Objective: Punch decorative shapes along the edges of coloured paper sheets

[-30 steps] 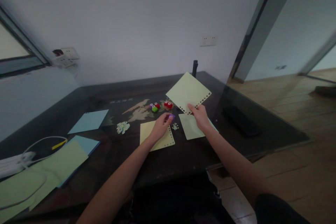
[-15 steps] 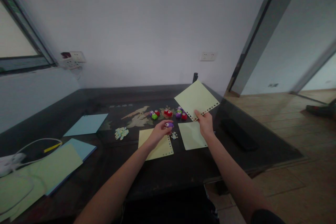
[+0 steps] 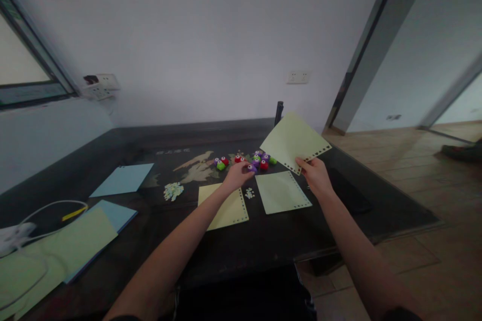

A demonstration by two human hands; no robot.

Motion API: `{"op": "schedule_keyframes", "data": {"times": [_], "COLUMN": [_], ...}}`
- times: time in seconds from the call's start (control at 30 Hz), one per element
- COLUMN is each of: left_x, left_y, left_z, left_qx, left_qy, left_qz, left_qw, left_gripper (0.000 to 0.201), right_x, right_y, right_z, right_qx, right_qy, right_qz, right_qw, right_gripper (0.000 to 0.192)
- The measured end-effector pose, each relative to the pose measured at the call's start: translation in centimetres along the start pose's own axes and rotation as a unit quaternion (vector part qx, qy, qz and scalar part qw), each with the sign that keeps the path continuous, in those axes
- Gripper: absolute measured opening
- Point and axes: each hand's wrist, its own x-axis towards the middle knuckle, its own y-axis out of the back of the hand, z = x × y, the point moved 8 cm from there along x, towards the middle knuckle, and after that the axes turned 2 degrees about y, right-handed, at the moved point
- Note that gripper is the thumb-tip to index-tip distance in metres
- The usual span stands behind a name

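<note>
My left hand [image 3: 241, 175] is closed on a small purple paper punch [image 3: 251, 168] with an eye-like round spot, near the front of a cluster of red, green and purple punches [image 3: 263, 158]. To the right, my right hand [image 3: 315, 175] pinches a pale green sheet [image 3: 295, 141] by its lower corner, raised and tilted above the table. Shaped holes line two of its edges. Below lies another pale green sheet [image 3: 282, 193], also hole-edged. A yellowish sheet [image 3: 226, 205] with punched edges rests under my left forearm. Small paper cut-outs [image 3: 249, 193] lie between those sheets.
A bigger heap of cut-outs [image 3: 173, 191] and a blue sheet [image 3: 123, 179] are at left. More sheets [image 3: 86, 233], a power strip [image 3: 15, 234] and white cables are nearer. A dark flat object [image 3: 352, 194] lies right; a black upright object [image 3: 278, 113] stands at the back.
My left hand has moved right and slightly away with the purple punch, up to the cluster. My right hand has carried the raised sheet to the right, uncovering more of the sheet below.
</note>
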Motion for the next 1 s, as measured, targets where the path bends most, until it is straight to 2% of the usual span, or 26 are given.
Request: {"op": "schedule_keyframes", "data": {"times": [0.1, 0.2, 0.47, 0.73, 0.87, 1.0], "left_x": [2.0, 3.4, 5.1, 6.0, 5.7, 4.6], "left_y": [-1.0, -1.8, -2.8, -3.8, -3.4, -1.6], "left_z": [-0.2, -0.9, -2.6, -2.1, -1.9, -1.9], "left_qx": [0.083, 0.119, 0.158, 0.15, 0.135, 0.083], "left_qy": [-0.009, 0.001, 0.016, -0.001, -0.006, -0.007], "left_qz": [0.009, 0.019, 0.016, 0.015, 0.032, 0.077], "left_qw": [0.996, 0.993, 0.987, 0.989, 0.99, 0.994], "left_gripper": [0.017, 0.019, 0.021, 0.021, 0.028, 0.022], "right_x": [0.1, 0.1, -0.2, -0.4, -0.4, -0.3], "right_y": [1.9, 2.8, 2.1, 1.7, 1.8, 1.9], "right_z": [1.5, 2.5, 2.0, 2.0, 1.9, 1.8], "right_qx": [-0.01, -0.019, -0.019, -0.02, -0.025, -0.022], "right_qy": [-0.015, -0.026, -0.012, -0.022, -0.021, -0.018], "right_qz": [0.013, 0.015, 0.004, -0.006, -0.003, -0.005], "right_qw": [1.0, 0.999, 1.0, 1.0, 0.999, 1.0], "right_gripper": [0.034, 0.038, 0.042, 0.04, 0.04, 0.039]}}
